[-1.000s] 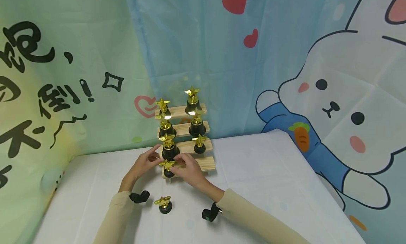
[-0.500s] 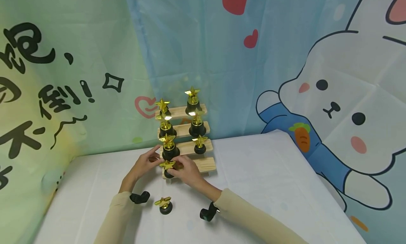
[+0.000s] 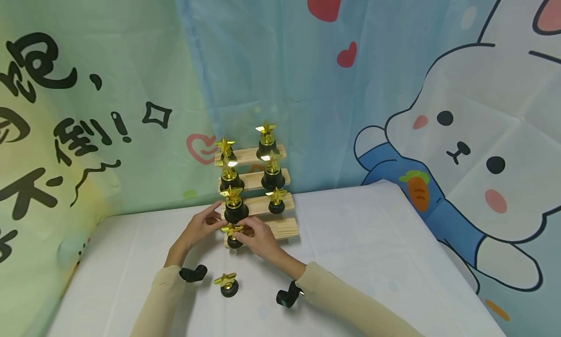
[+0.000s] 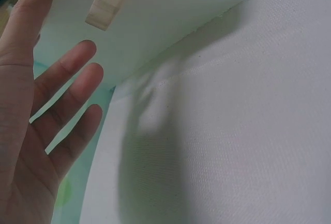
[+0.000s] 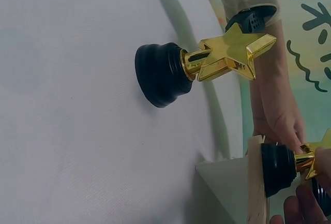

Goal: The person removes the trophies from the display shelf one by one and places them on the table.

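At the left end of the near, lowest step [image 3: 286, 228], right grip [image 3: 259, 237] pinches the small star trophy [image 3: 235, 242], left grip [image 3: 199, 229] loosely spread beside it, so a crooked release could snag and tip it, or bump the larger trophy [image 3: 236, 212] just behind on the next step

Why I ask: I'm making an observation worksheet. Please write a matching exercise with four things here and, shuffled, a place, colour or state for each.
Column one
1. Right hand
2. Left hand
3. Front trophy
4. Stand

Column two
A. Standing on the white cloth, apart from the shelves
B. Pale wood colour
C. Pinching a shelf trophy
D. At the left side of the shelves

Right pairs: 1-C, 2-D, 3-A, 4-B.
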A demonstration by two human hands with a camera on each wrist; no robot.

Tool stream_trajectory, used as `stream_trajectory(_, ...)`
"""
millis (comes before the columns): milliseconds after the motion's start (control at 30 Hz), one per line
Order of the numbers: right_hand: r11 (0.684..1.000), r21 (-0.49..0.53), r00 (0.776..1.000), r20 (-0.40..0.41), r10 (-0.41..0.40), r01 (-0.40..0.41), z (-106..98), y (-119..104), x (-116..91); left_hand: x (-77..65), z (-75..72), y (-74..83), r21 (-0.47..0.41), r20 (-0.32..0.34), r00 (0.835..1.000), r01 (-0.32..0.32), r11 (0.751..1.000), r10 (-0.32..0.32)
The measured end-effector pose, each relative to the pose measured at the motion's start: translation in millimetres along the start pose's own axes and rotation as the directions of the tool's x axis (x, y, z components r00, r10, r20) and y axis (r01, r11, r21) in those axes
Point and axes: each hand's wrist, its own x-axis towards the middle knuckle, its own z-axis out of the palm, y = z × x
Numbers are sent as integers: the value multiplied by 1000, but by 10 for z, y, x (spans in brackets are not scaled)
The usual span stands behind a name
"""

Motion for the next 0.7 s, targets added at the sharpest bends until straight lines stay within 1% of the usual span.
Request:
stream_trajectory(133,1000,8,1000,5,-21,21,2,14,-5,2,6,-7,-5,1,1000,8,1000,-8)
stream_trajectory(333,999,-5,999,19,-39,39,-13,11,-32,-5,10,-25,-4,2,1000,-8,1000,8)
stream_trajectory(433,999,3,999,26,-41,41,-47,-21,-84,-10,13,-37,-10,4,1000,-9,1000,9)
stream_trajectory(633,999,36,1000,21,-22,22,-153,-73,-211,-2,20,-32,5,-8,1000,12,1000,-12)
stream_trajectory(700,999,39,999,21,-27,26,-196,-79,-257,4,21,-25,14,-10,1000,6,1000,-6)
